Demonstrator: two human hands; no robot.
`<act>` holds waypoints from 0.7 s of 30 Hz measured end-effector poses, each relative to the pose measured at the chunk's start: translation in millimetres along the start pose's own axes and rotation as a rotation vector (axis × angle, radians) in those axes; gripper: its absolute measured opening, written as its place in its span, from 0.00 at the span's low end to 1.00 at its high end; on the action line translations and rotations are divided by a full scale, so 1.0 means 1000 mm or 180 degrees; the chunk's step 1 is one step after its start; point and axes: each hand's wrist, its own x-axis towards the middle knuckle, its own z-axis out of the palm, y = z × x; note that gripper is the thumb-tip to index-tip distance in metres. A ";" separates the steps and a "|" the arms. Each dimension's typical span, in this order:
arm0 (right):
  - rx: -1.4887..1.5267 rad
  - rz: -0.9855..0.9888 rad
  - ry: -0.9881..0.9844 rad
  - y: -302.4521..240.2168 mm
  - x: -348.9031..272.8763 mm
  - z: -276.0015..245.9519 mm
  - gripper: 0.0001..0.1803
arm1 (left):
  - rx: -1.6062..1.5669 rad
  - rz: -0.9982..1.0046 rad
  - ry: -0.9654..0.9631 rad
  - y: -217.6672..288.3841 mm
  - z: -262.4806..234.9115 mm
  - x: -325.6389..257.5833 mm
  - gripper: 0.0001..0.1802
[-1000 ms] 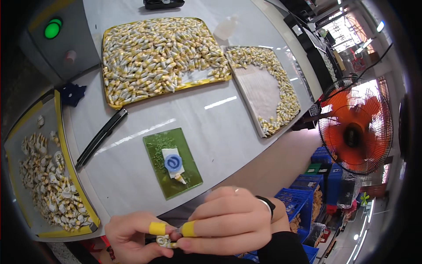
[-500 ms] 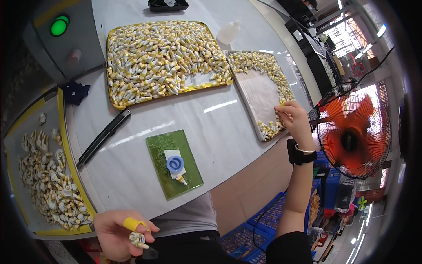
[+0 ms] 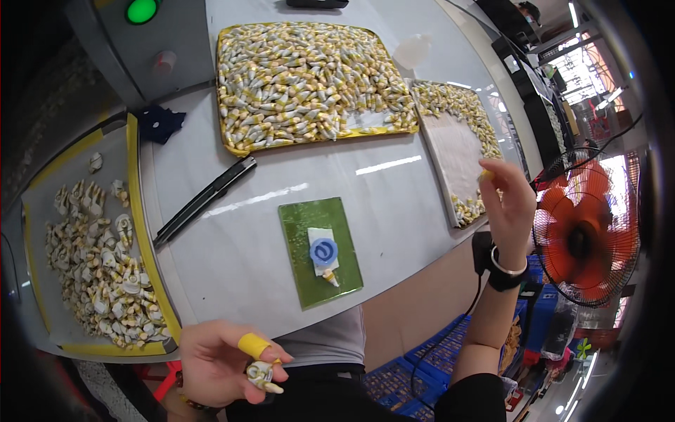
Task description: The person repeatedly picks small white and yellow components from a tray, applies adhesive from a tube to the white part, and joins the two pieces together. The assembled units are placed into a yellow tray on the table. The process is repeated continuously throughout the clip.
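Observation:
My left hand (image 3: 221, 362), with a yellow wrap on one finger, is closed at the lower left. Between its fingertips and thumb is a small white figurine piece (image 3: 260, 374) with dark markings and a pale tip. My right hand (image 3: 508, 199) is pinched above the right edge of a shallow tray (image 3: 453, 151). At its fingertips shows a small yellowish cone-shaped piece (image 3: 484, 174), mostly hidden by the fingers. Similar white-and-yellow cone pieces (image 3: 467, 211) line that tray's edges. Between the hands, a green glass plate (image 3: 295, 271) carries a blue round cup (image 3: 323, 252) on white paper, beside one cone piece (image 3: 330, 278).
A large yellow-rimmed tray (image 3: 281, 149) full of cone pieces lies at the back. Another yellow-edged tray (image 3: 144, 211) with white figurine pieces stands left. A black bar (image 3: 204, 200) lies between them. An orange fan (image 3: 583, 239) and blue crates (image 3: 404, 383) are at right.
The whole view has shifted, so the table things appear further right. My right hand has lifted slightly at the tray's edge. The left hand still holds the figurine piece.

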 end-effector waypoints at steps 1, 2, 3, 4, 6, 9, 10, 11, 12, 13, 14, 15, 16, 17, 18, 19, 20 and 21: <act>0.0218 -0.0226 -0.0110 -0.021 -0.001 0.005 0.08 | -0.0016 -0.0056 -0.0095 0.001 0.000 0.002 0.24; 0.0399 -0.0479 -0.0409 -0.044 0.001 0.016 0.08 | -0.0003 -0.0055 -0.0094 0.003 0.001 0.000 0.22; 0.0525 -0.0708 -0.0708 -0.062 -0.001 0.026 0.08 | 0.0036 0.0046 -0.0198 0.001 -0.003 0.002 0.21; 0.0661 -0.0846 -0.0893 -0.072 -0.003 0.038 0.08 | 0.0088 0.0156 -0.0299 -0.002 -0.005 0.003 0.21; 0.0651 -0.1162 -0.1112 -0.086 -0.005 0.055 0.09 | 0.0142 0.0209 -0.0330 -0.001 -0.005 0.002 0.19; 0.0265 -0.1603 -0.1197 -0.089 -0.003 0.073 0.11 | 0.0347 0.0360 -0.0442 -0.001 -0.008 0.001 0.19; 0.0174 -0.1690 -0.1210 -0.087 -0.002 0.077 0.12 | 0.0390 0.0397 -0.0427 -0.002 -0.009 0.000 0.18; 0.0081 -0.1777 -0.1224 -0.086 -0.001 0.079 0.13 | 0.0432 0.0435 -0.0413 -0.002 -0.010 -0.001 0.18; 0.0009 -0.1774 -0.1256 -0.087 -0.001 0.080 0.13 | 0.0467 0.0479 -0.0399 -0.002 -0.011 -0.002 0.18; -0.0065 -0.1770 -0.1288 -0.088 0.000 0.079 0.13 | 0.0571 0.0480 -0.0267 -0.002 -0.009 -0.002 0.18; -0.0140 -0.1766 -0.1320 -0.089 0.000 0.077 0.12 | 0.0675 0.0481 -0.0135 -0.001 -0.005 -0.003 0.19; -0.0146 -0.1723 -0.1374 -0.090 0.000 0.075 0.12 | 0.0777 0.0480 -0.0005 -0.001 -0.003 -0.003 0.21; -0.0153 -0.1679 -0.1428 -0.092 -0.001 0.071 0.12 | 0.0884 0.0590 -0.0018 0.000 -0.004 -0.003 0.21; -0.0142 -0.1645 -0.1480 -0.093 -0.002 0.070 0.12 | 0.1005 0.0707 -0.0016 0.000 -0.004 -0.003 0.21; -0.0072 -0.1621 -0.1496 -0.094 -0.004 0.071 0.12 | 0.1123 0.0814 -0.0026 0.000 -0.005 -0.003 0.21; -0.0002 -0.1597 -0.1512 -0.095 -0.006 0.071 0.12 | 0.1207 0.0872 -0.0042 0.000 -0.006 -0.003 0.21; 0.0070 -0.1574 -0.1527 -0.096 -0.008 0.072 0.12 | 0.1292 0.0930 -0.0057 -0.001 -0.005 -0.002 0.21; 0.0080 -0.1542 -0.1450 -0.097 -0.010 0.073 0.13 | 0.1387 0.0980 -0.0085 0.000 -0.005 -0.002 0.22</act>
